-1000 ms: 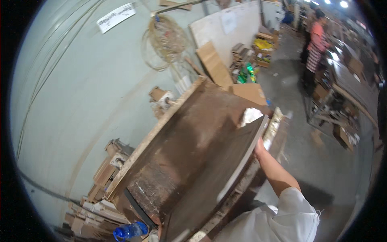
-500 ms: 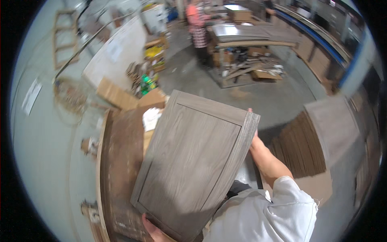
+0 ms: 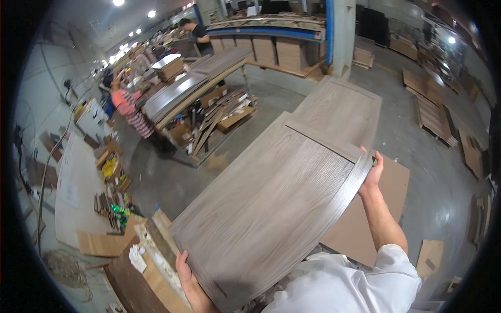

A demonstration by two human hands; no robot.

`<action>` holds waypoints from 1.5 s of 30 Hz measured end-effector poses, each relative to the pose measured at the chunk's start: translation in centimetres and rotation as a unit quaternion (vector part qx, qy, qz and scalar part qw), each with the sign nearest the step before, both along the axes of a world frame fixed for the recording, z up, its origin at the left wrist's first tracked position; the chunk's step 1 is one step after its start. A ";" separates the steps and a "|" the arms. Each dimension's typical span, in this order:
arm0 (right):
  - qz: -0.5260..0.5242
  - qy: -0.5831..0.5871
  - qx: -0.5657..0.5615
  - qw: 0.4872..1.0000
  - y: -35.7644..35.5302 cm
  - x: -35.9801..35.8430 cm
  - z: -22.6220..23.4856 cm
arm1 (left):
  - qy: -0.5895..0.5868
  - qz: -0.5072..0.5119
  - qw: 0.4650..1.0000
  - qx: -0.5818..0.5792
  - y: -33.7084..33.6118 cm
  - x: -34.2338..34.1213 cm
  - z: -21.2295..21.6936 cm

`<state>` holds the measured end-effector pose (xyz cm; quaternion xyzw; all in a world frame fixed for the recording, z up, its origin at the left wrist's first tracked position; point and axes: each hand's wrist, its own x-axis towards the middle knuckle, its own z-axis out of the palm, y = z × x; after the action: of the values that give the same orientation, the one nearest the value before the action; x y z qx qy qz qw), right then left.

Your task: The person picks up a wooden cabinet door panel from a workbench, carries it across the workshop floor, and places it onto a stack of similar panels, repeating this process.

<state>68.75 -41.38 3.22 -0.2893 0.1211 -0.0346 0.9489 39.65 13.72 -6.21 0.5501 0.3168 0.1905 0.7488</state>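
Note:
A large grey wood-grain cabinet door panel (image 3: 271, 208) with a recessed middle fills the centre, held off the ground between both hands. My left hand (image 3: 186, 271) grips its near lower-left edge. My right hand (image 3: 371, 171) clasps its far right edge, fingers curled over the rim. A second, similar grey panel (image 3: 342, 107) lies flat beyond it on the floor stack.
A brown workbench corner (image 3: 130, 281) is at lower left. A brown board (image 3: 376, 208) lies on the concrete floor to the right. A long table (image 3: 193, 88) stacked with grey panels stands ahead, with two people beside it. Pallets of boards sit at far right.
I have turned right, away from the brown workbench, carrying the grey panel. It now hangs over the floor near the flat stack, tilted lower than before.

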 end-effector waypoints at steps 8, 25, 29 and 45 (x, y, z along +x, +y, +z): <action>-0.045 0.083 -0.047 0.994 -9.4 10.5 -4.2 | -0.062 -0.107 0.987 -0.098 -9.1 19.2 3.7; -0.171 0.118 -0.357 0.911 -14.9 18.5 -3.7 | 0.022 -0.378 0.925 -0.039 -28.8 32.9 11.3; -0.170 0.167 -0.659 0.714 -14.4 15.5 -5.9 | 0.166 -0.436 0.845 0.263 -24.2 32.8 7.9; -0.042 0.093 -0.715 0.692 -9.7 11.9 -8.0 | 0.179 -0.394 0.901 -0.019 -20.5 17.8 -5.6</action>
<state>80.66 -51.03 -4.80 -0.8765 0.1598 -0.1229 0.4372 57.48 -6.73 -11.80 0.6409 0.2069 -0.2277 0.7033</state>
